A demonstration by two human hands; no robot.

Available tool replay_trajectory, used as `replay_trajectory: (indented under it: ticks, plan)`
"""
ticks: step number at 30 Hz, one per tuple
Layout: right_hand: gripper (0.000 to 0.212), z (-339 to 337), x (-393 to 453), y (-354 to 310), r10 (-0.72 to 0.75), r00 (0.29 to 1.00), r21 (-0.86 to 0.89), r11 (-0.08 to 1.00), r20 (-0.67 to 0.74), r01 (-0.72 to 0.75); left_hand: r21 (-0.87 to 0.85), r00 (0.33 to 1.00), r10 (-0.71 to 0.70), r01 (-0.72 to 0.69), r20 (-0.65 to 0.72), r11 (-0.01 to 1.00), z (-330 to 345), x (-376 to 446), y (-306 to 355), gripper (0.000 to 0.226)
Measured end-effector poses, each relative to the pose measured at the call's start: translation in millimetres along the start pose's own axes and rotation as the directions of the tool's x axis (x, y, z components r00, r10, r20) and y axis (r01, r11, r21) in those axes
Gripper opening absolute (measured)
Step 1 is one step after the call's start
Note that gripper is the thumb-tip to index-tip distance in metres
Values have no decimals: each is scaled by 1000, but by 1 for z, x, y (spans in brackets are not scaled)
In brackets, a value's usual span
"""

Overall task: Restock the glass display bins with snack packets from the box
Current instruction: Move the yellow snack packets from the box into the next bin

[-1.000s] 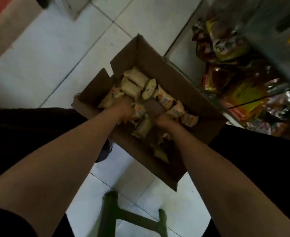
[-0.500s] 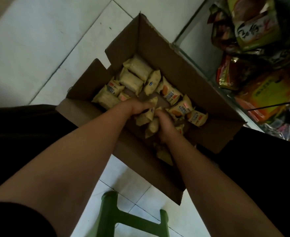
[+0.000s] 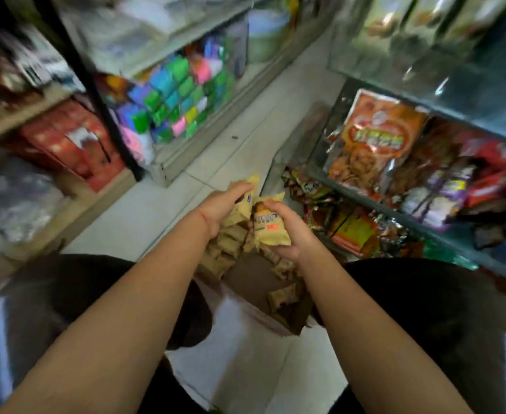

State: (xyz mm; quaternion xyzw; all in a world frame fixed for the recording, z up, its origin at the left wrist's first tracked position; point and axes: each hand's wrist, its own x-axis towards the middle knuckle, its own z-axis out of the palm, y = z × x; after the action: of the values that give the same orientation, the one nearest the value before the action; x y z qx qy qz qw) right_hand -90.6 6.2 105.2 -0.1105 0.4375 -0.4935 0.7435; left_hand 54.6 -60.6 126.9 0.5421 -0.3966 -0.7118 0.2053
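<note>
I have both hands up over the box (image 3: pixel 254 276), each with a load of yellow packets. My left hand (image 3: pixel 220 206) grips a stack of them, fingers curled over the top packet (image 3: pixel 243 201), with more bunched underneath. My right hand (image 3: pixel 287 231) holds another packet (image 3: pixel 268 227) from below, thumb over its top edge; its printed face is turned up towards me. The two loads touch in the middle.

The box sits low between my knees, and I can make out more packets (image 3: pixel 283 294) lying loose on its brown bottom, so it is far from emptied. The glass bins (image 3: pixel 374 201) stand to my right, tiered, already crowded with red, orange and purple bags (image 3: pixel 377 138). I cannot tell from here which bin takes the yellow ones, nor whether any yellow ones are in it already; that side is blurred.

My reading: I am early or midway in the job. One double handful is lifted and not yet placed. What is left is to carry it right to a bin, let go, and come back to the box for the rest, likely several more trips.
</note>
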Motion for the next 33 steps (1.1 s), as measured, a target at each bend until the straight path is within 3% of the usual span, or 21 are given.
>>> replay_trajectory:
  ticks: [4, 8, 13, 16, 18, 20, 22, 24, 29, 33]
  plan:
    - [28, 61, -77, -54, -187, 981, 6, 982, 56, 187, 3, 960, 271, -272, 73, 962, 28, -88, 79, 22]
    - [48, 101, -150, -116, -323, 942, -106, 937, 92, 332, 49, 869, 488, -492, 80, 869, 64, -154, 146, 40]
    - [17, 120, -207, -195, -489, 865, -216, 838, 112, 502, 67, 813, 573, -581, 105, 811, 114, -183, 212, 27]
    - [22, 112, -211, -238, -537, 843, -336, 790, 22, 513, 135, 795, 601, -607, 86, 783, 140, -178, 238, 30]
    - [37, 101, -203, -264, -598, 794, -466, 737, -112, 489, 240, 773, 633, -624, 49, 743, 155, -164, 249, 48]
    - [47, 86, -189, -287, -697, 673, -616, 650, -247, 446, 338, 755, 655, -623, 26, 705, 169, -142, 256, 57]
    - [57, 70, -175, -306, -795, 523, -824, 497, -307, 273, 384, 759, 650, -612, 38, 692, 180, -118, 259, 55]
    - [57, 61, -162, -318, -847, 447, -939, 342, -288, 42, 427, 755, 652, -613, 69, 665, 186, -97, 262, 55]
    - [43, 60, -126, -335, -889, 389, -966, 183, -241, -181, 668, 731, 679, -538, 66, 514, 189, -51, 274, 62]
    - [53, 48, -99, -339, -791, 510, -938, 234, -337, -256, 791, 748, 659, -448, 76, 418, 188, -27, 273, 62]
